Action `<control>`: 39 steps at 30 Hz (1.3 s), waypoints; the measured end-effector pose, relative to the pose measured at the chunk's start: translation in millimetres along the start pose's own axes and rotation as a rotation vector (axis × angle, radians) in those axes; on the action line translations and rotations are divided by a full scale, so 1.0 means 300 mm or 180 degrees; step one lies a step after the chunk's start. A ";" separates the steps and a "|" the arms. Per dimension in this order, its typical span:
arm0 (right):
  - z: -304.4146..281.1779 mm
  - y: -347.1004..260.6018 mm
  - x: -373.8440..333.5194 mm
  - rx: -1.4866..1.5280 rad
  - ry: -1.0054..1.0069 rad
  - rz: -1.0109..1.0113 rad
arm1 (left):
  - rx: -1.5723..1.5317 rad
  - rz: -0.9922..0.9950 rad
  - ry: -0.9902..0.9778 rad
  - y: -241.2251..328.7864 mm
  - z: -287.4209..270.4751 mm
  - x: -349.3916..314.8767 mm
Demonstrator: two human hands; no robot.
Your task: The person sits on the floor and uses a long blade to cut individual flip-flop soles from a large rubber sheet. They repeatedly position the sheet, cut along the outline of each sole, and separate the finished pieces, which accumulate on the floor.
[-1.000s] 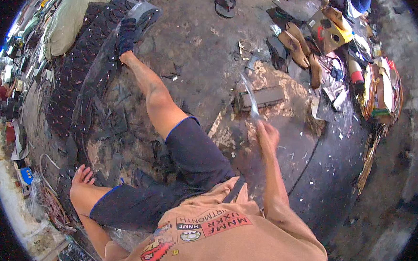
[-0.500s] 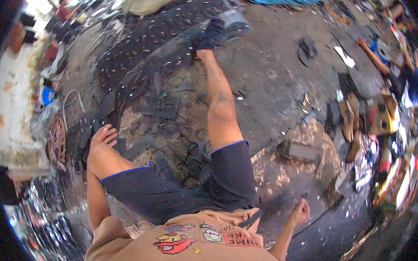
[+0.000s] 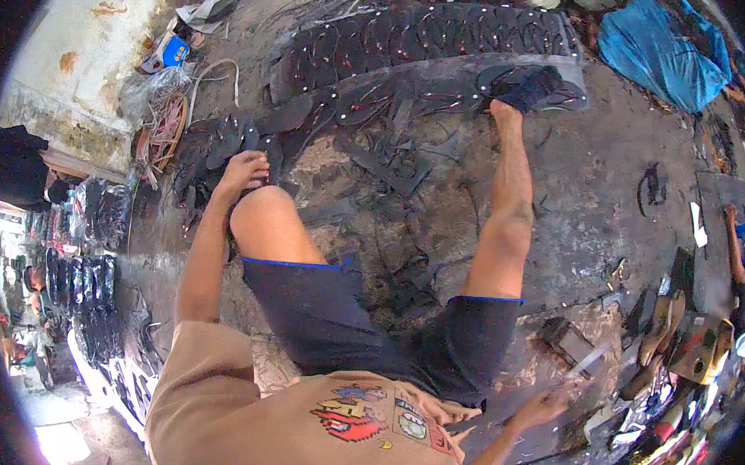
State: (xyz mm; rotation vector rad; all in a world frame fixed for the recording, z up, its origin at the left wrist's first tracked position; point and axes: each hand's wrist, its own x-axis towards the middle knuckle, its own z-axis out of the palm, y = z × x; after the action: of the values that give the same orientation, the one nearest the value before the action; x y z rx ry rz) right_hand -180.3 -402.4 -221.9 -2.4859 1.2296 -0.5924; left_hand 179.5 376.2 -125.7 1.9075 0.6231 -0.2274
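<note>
My left hand (image 3: 246, 171) rests beside my bent left knee, its fingers loosely bent and apart, with nothing visible in them. Dark flip-flops (image 3: 224, 142) lie piled just beyond it; whether the fingertips touch them I cannot tell. At the lower right, my right hand (image 3: 547, 405) is closed around the lower end of a pale blade-like strip (image 3: 592, 358), blurred and slanting up to the right. Close by that strip lies a brown rectangular block (image 3: 567, 340) on a worn board.
Rows of dark flip-flops (image 3: 418, 43) lie on a sheet across the far floor, my right foot beside them. Black scraps (image 3: 398, 166) are strewn between my legs. A blue plastic sheet (image 3: 661, 54) is at far right. Shoe forms (image 3: 661, 327) and another person's arm (image 3: 737, 246) are rightward.
The view has swung to the left. My right hand has turned, and the pale strip now shows clearly above it. My left hand remains beside the knee, its fingers more bent.
</note>
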 end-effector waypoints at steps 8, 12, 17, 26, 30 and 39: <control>0.104 0.111 -0.093 -0.0383 -0.0522 0.0053 | 0.2415 0.1438 0.0731 -0.037 0.258 0.404; -0.039 -0.200 0.354 -0.0203 0.0013 -0.0759 | 0.2632 0.1418 0.1399 -0.072 0.120 0.610; 0.043 -1.437 0.673 0.1860 -0.1454 -0.0195 | 0.3721 0.1191 0.1161 -0.069 0.167 0.784; 1.410 -1.922 0.498 0.2859 -0.1858 0.0974 | 0.0182 0.2106 0.2772 0.090 0.048 0.646; 1.508 -2.007 0.441 0.3971 -0.1616 0.1635 | -0.0376 0.1026 0.2687 0.081 -0.218 0.310; 1.446 -1.957 0.651 0.3768 -0.1828 -0.0196 | -0.2224 -0.0582 0.0135 -0.126 0.503 0.096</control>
State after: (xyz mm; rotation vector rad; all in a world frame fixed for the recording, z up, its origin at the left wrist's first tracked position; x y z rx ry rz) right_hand 537.4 -177.9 -295.6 -1.4868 0.3554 -0.3826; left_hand 203.1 260.7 -231.1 1.1874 0.7835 -0.0672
